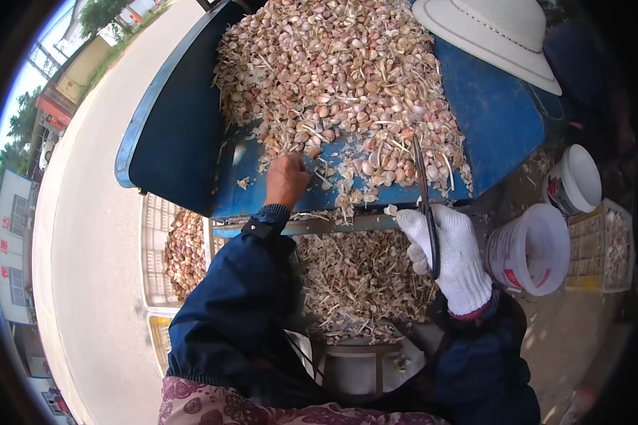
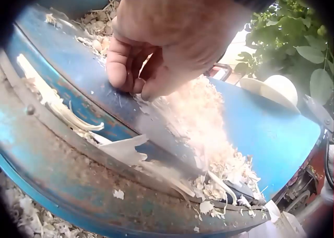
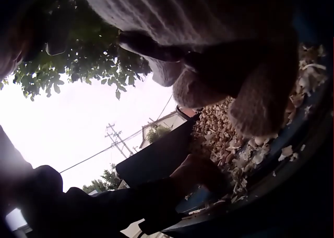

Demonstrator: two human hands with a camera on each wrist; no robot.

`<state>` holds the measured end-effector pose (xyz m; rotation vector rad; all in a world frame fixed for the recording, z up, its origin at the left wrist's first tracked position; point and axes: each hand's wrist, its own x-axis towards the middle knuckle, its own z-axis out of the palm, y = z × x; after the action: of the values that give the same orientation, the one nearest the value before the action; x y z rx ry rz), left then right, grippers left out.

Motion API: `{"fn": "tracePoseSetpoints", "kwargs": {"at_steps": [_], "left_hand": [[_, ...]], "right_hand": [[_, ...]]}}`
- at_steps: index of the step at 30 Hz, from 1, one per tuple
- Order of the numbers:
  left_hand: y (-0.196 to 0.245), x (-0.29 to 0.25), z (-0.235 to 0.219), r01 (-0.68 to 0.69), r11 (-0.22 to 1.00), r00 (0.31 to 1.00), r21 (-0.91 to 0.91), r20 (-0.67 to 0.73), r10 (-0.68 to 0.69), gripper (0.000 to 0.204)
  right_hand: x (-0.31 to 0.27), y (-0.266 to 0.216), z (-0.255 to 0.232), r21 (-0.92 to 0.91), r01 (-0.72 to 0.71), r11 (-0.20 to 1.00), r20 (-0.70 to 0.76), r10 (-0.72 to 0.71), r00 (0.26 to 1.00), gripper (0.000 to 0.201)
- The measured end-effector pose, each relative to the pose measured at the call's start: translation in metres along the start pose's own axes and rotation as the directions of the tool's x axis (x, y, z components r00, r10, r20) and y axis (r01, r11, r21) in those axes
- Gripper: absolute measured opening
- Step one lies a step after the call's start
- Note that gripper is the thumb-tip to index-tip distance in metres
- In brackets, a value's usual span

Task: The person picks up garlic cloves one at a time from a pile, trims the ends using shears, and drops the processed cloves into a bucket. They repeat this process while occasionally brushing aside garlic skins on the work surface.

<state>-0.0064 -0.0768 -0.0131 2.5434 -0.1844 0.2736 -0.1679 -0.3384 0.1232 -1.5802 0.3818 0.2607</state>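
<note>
The scissors (image 1: 422, 177) are in the gloved right hand (image 1: 455, 258), over the near edge of the blue tray (image 1: 500, 120), at the right side of the garlic pile (image 1: 347, 64). Fingers are curled round the dark handles. They look like stiff metal, light enough for one hand, and I'd hold them by the handles since the blades are probably sharp. Tips point away from the person, and the long axis runs nearly straight out, leaning a touch left.

The cloves should be light, firm little things, but that papery skin probably flakes and slides, so I'd pinch one by its fat middle. They lie every which way, no common direction. The bare left hand (image 1: 288, 182) has fingers bent toward the thumb near the loose cloves; can't tell if it's pinching one.
</note>
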Motion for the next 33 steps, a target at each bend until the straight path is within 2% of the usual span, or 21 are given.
{"fn": "tracePoseSetpoints", "kwargs": {"at_steps": [2, 3, 4, 5, 6, 7, 8, 10, 11, 13, 14, 16, 20, 22, 26, 28, 29, 30, 31, 32, 33], "left_hand": [[-0.004, -0.002, -0.003, -0.004, 0.998, 1.000, 0.060, -0.020, 0.005, 0.016], [0.002, -0.007, -0.011, -0.019, 0.999, 1.000, -0.041, -0.023, 0.018, 0.019], [0.009, -0.013, -0.018, -0.034, 0.989, 0.999, -0.142, -0.024, 0.031, 0.022], [0.019, -0.017, -0.027, -0.040, 0.989, 0.999, -0.141, -0.014, 0.039, 0.022], [0.030, -0.022, -0.038, 0.112, 0.910, 0.989, -0.399, 0.137, -0.062, 0.032], [0.041, -0.027, -0.048, 0.288, 0.749, 0.944, -0.597, 0.309, -0.117, 0.043], [0.049, -0.033, -0.054, 0.288, 0.752, 0.941, -0.593, 0.322, -0.106, 0.043], [0.064, -0.046, -0.062, 0.269, 0.592, 0.941, -0.760, 0.338, 0.006, 0.061], [0.071, -0.052, -0.065, 0.274, 0.589, 0.937, -0.760, 0.349, 0.015, 0.061], [0.081, -0.060, -0.072, 0.258, 0.464, 0.941, -0.848, 0.330, 0.080, 0.070], [0.084, -0.061, -0.075, 0.263, 0.463, 0.939, -0.846, 0.335, 0.081, 0.070], [0.088, -0.063, -0.076, 0.266, 0.422, 0.936, -0.867, 0.336, 0.100, 0.073], [0.086, -0.066, -0.071, 0.240, 0.427, 0.938, -0.872, 0.321, 0.128, 0.074], [0.090, -0.068, -0.073, 0.201, 0.518, 0.948, -0.831, 0.299, 0.112, 0.073], [0.092, -0.069, -0.072, 0.202, 0.575, 0.937, -0.793, 0.327, 0.121, 0.072], [0.094, -0.070, -0.072, 0.210, 0.620, 0.932, -0.756, 0.347, 0.107, 0.070], [0.095, -0.070, -0.072, 0.210, 0.620, 0.932, -0.756, 0.347, 0.107, 0.070], [0.095, -0.071, -0.072, 0.267, 0.589, 0.917, -0.763, 0.389, 0.088, 0.069], [0.096, -0.072, -0.071, 0.322, 0.556, 0.901, -0.766, 0.429, 0.070, 0.068], [0.096, -0.074, -0.070, 0.319, 0.559, 0.901, -0.765, 0.427, 0.070, 0.068], [0.097, -0.078, -0.068, 0.363, 0.530, 0.887, -0.766, 0.459, 0.057, 0.067]], "right_hand": [[-0.001, 0.004, 0.004, -0.124, 0.042, 0.991, 0.053, -0.036, 0.998, 0.040], [0.003, 0.015, 0.005, -0.230, 0.186, 0.955, 0.092, -0.169, 0.981, 0.047], [0.006, 0.021, 0.006, -0.226, 0.182, 0.957, 0.085, -0.167, 0.982, 0.047], [0.008, 0.025, 0.007, -0.458, 0.248, 0.854, 0.155, -0.198, 0.968, 0.050], [0.008, 0.027, 0.009, -0.652, 0.308, 0.693, 0.229, -0.207, 0.951, 0.054], [0.004, 0.027, 0.013, -0.741, 0.322, 0.589, 0.200, -0.264, 0.944, 0.064], [0.004, 0.032, 0.014, -0.711, 0.354, 0.608, 0.220, -0.287, 0.932, 0.066], [0.002, 0.027, 0.017, -0.825, 0.337, 0.454, 0.267, -0.211, 0.940, 0.068], [0.001, 0.028, 0.017, -0.828, 0.322, 0.458, 0.254, -0.206, 0.945, 0.068], [0.001, 0.029, 0.018, -0.847, 0.368, 0.383, 0.316, -0.192, 0.929, 0.069], [0.000, 0.029, 0.018, -0.848, 0.363, 0.387, 0.313, -0.188, 0.931, 0.069], [-0.003, 0.027, 0.018, -0.811, 0.453, 0.369, 0.351, -0.313, 0.883, 0.068], [-0.004, 0.029, 0.018, -0.835, 0.463, 0.298, 0.347, -0.369, 0.862, 0.065], [-0.004, 0.032, 0.017, -0.829, 0.485, 0.278, 0.330, -0.456, 0.826, 0.062], [-0.006, 0.030, 0.013, -0.834, 0.478, 0.275, 0.336, -0.435, 0.836, 0.059], [-0.007, 0.036, 0.010, -0.815, 0.514, 0.268, 0.349, -0.482, 0.804, 0.058], [-0.004, 0.045, 0.010, -0.815, 0.513, 0.268, 0.348, -0.482, 0.804, 0.058], [-0.001, 0.048, 0.014, -0.702, 0.476, 0.529, 0.339, -0.339, 0.878, 0.057], [-0.001, 0.049, 0.016, -0.550, 0.370, 0.749, 0.363, -0.185, 0.913, 0.055], [-0.004, 0.050, 0.015, -0.547, 0.374, 0.749, 0.365, -0.188, 0.912, 0.055], [-0.010, 0.047, 0.012, -0.251, 0.026, 0.968, 0.321, 0.058, 0.945, 0.051]]}}
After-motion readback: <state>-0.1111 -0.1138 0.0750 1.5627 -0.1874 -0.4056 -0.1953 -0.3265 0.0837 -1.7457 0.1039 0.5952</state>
